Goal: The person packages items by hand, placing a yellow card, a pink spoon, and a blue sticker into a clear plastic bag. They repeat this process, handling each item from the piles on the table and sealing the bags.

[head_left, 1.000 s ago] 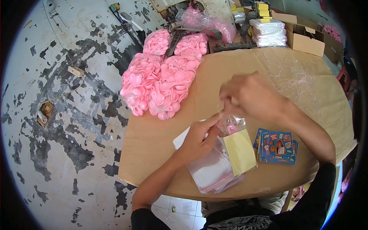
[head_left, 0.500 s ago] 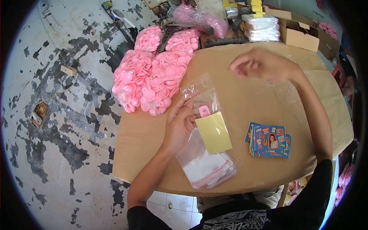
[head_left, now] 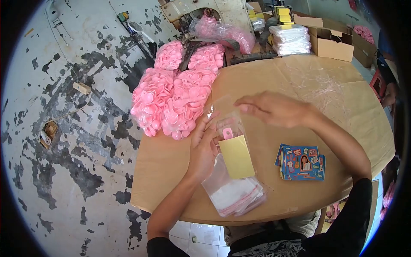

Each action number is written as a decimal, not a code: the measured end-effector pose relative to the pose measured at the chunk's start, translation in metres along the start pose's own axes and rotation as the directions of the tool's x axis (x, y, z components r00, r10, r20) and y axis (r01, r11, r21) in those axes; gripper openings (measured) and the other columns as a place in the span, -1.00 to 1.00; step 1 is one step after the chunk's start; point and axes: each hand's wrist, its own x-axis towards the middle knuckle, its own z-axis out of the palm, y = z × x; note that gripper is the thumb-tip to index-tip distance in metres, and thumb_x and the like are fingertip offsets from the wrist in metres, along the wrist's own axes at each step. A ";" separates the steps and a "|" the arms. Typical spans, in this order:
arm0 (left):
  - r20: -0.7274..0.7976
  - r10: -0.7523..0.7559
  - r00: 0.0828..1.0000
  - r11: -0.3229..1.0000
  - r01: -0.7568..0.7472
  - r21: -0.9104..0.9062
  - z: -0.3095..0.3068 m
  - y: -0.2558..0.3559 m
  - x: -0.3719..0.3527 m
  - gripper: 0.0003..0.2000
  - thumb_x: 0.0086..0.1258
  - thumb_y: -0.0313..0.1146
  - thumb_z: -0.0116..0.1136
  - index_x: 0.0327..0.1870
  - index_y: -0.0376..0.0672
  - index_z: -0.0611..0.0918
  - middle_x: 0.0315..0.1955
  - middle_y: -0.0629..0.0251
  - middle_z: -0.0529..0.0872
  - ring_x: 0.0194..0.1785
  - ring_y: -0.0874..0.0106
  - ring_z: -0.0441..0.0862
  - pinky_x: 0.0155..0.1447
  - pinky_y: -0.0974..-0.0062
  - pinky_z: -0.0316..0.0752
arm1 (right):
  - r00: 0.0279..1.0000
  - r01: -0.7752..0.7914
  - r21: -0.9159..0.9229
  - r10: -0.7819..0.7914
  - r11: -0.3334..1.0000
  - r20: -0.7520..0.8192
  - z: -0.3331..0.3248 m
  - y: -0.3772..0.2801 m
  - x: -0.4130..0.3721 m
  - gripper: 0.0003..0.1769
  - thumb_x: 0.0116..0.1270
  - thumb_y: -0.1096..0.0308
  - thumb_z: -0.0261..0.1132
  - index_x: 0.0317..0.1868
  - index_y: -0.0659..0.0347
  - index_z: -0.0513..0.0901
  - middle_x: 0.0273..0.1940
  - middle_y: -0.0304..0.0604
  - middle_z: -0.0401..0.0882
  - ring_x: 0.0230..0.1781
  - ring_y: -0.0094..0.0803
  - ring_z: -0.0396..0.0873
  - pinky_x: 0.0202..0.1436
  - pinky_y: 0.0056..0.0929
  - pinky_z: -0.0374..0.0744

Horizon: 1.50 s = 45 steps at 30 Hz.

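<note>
My left hand (head_left: 202,147) holds a small clear plastic bag (head_left: 233,141) upright above the table; inside it are a yellow card (head_left: 236,156) and a small pink piece (head_left: 227,133). My right hand (head_left: 269,109) hovers just right of the bag's open top, fingers loosely spread, holding nothing that I can see. Under the held bag lies a stack of empty clear bags (head_left: 233,193) near the table's front edge. A small pile of blue printed cards (head_left: 303,162) lies to the right of it.
A big heap of pink plastic pieces in clear bags (head_left: 173,96) fills the table's back left. The brown table (head_left: 334,111) has thin plastic strips (head_left: 329,88) scattered at the back right. Beyond stand a cardboard box (head_left: 330,45), white bag stacks (head_left: 291,38) and a machine (head_left: 201,10).
Both hands were at the bag's top a second ago. The right hand then swung away to the back right and has now come back to the bag's mouth; the left keeps holding the bag.
</note>
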 end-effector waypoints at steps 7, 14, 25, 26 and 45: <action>-0.013 0.081 0.997 0.994 -0.080 0.075 -0.005 -0.003 -0.001 -0.61 0.61 -0.33 -0.19 0.40 -0.16 0.27 0.08 0.14 0.61 -0.11 0.50 0.66 -0.14 0.53 0.63 | 0.969 -0.248 0.378 0.221 0.892 0.113 0.009 -0.045 0.005 -0.64 0.44 0.26 0.27 0.12 0.30 0.59 -0.31 -0.14 0.69 -0.31 -0.50 0.60 -0.18 -0.49 0.56; 0.010 -0.004 1.000 0.997 0.003 0.071 0.003 0.005 0.000 -0.59 0.60 -0.21 -0.04 0.30 -0.28 0.41 -0.01 0.29 0.66 -0.08 0.58 0.66 -0.08 0.59 0.61 | 0.960 -0.210 0.509 0.274 0.835 -0.053 0.013 -0.039 0.009 -0.78 0.39 0.41 0.32 0.00 0.27 0.69 -0.27 -0.27 0.71 -0.29 -0.68 0.53 -0.22 -0.61 0.52; 0.025 0.014 1.000 0.998 -0.015 0.064 -0.003 0.005 0.000 -0.64 0.59 -0.30 -0.03 0.26 -0.32 0.49 -0.03 0.27 0.68 -0.02 0.55 0.66 0.01 0.57 0.63 | 0.984 -0.175 0.547 0.168 0.819 0.062 0.010 -0.034 0.007 -0.78 0.39 0.42 0.31 -0.01 0.33 0.69 -0.18 -0.18 0.74 -0.20 -0.62 0.59 -0.08 -0.54 0.59; 0.032 0.006 0.999 0.999 -0.008 0.054 -0.005 0.006 0.001 -0.65 0.59 -0.34 -0.04 0.26 -0.34 0.48 -0.02 0.26 0.68 0.00 0.54 0.66 0.02 0.57 0.63 | 0.982 -0.183 0.535 0.182 0.825 0.055 0.008 -0.036 0.008 -0.78 0.39 0.42 0.31 -0.01 0.32 0.70 -0.18 -0.18 0.74 -0.20 -0.62 0.59 -0.09 -0.54 0.59; 0.223 -0.003 0.975 0.984 -0.036 0.173 -0.025 0.009 0.008 -0.79 0.55 -0.45 -0.09 0.08 -0.18 0.55 -0.01 0.30 0.63 0.01 0.51 0.64 -0.03 0.51 0.64 | 0.998 0.067 0.471 -0.056 0.880 -0.036 0.004 -0.027 0.008 -0.60 0.15 0.73 0.07 -0.10 0.27 0.73 -0.24 -0.11 0.73 -0.22 -0.37 0.66 -0.07 -0.42 0.59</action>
